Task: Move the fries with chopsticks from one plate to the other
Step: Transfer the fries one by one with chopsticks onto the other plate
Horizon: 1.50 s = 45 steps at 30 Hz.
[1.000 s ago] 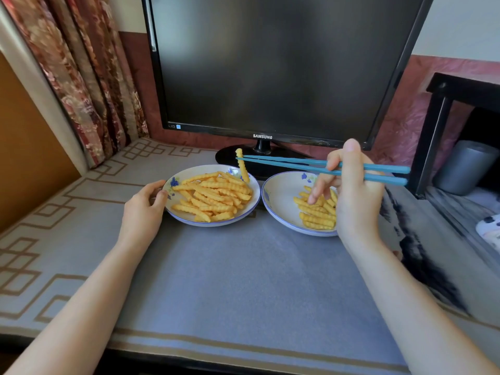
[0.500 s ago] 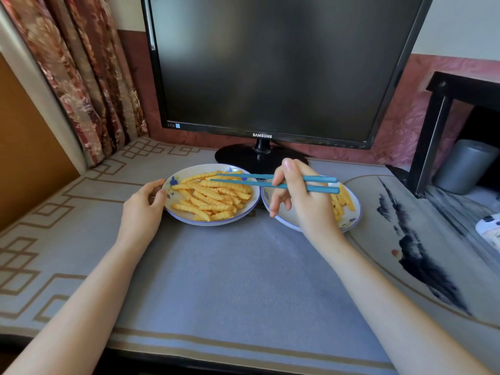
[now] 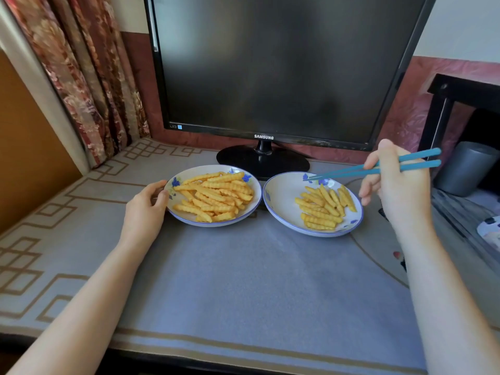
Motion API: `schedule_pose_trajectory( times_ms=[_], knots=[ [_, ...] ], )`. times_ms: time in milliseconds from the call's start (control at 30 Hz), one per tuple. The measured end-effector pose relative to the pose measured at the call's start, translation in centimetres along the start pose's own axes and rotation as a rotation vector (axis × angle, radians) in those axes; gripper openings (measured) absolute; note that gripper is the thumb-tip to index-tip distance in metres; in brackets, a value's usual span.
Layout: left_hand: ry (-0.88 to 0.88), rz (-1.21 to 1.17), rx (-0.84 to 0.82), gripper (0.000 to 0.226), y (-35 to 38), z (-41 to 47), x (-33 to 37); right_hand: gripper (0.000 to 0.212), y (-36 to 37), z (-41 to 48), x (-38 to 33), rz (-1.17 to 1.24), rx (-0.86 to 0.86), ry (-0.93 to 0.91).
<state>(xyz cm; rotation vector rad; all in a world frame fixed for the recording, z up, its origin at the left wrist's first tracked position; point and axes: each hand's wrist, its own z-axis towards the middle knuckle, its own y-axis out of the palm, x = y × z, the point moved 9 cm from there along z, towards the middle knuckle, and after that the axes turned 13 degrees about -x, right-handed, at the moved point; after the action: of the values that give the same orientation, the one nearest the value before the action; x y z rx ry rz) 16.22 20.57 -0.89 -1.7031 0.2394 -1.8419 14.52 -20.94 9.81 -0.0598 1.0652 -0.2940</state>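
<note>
Well, the right hand (image 3: 400,190) has swung back to the right. Half a second ago it hung between the two plates, with the blue chopsticks (image 3: 373,169) reaching over the left plate (image 3: 216,223). Now it sits out past the right edge of the right plate (image 3: 281,204), and the chopstick tips, nearly meeting, hover over that plate's far rim. Its fingers curl round the chopsticks, thumb on top.

The left hand (image 3: 147,209) has not shifted and grips the left plate's near-left rim, thumb on the edge. The larger heap of fries (image 3: 216,196) lies in the left plate, just right of that thumb. The smaller heap of fries (image 3: 324,207) lies in the right half of the right plate, just left of the right hand and nearer than the chopstick tips, apart from them. The plates stand side by side on the grey mat (image 3: 243,266), in front of the dark monitor (image 3: 270,63).
</note>
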Motion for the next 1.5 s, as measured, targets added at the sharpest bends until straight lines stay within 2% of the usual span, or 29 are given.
schedule_pose_trajectory(
  times_ms=[167, 533, 967, 1200, 1500],
  knots=[
    [-0.002, -0.007, -0.001, 0.032, -0.1, 0.0, 0.0, 0.038, -1.6, 0.4, 0.5, -0.06, 0.016, 0.036],
    [0.001, -0.006, -0.002, 0.032, 0.0, -0.1, 0.2, 0.043, -0.3, 0.1, 1.1, -0.135, -0.028, 0.077],
    [0.006, -0.009, -0.006, 0.032, 0.0, -0.3, 0.4, 0.04, 1.7, -0.5, 0.5, 0.047, 0.003, 0.002],
    [0.003, -0.001, -0.005, 0.032, 0.0, -0.2, 0.3, 0.04, 3.5, -0.3, 1.0, 0.002, -0.142, 0.007],
    [0.003, -0.006, -0.001, 0.032, -0.1, -0.1, 0.2, 0.038, 0.5, 0.5, 1.7, -0.02, -0.09, 0.059]
  ],
)
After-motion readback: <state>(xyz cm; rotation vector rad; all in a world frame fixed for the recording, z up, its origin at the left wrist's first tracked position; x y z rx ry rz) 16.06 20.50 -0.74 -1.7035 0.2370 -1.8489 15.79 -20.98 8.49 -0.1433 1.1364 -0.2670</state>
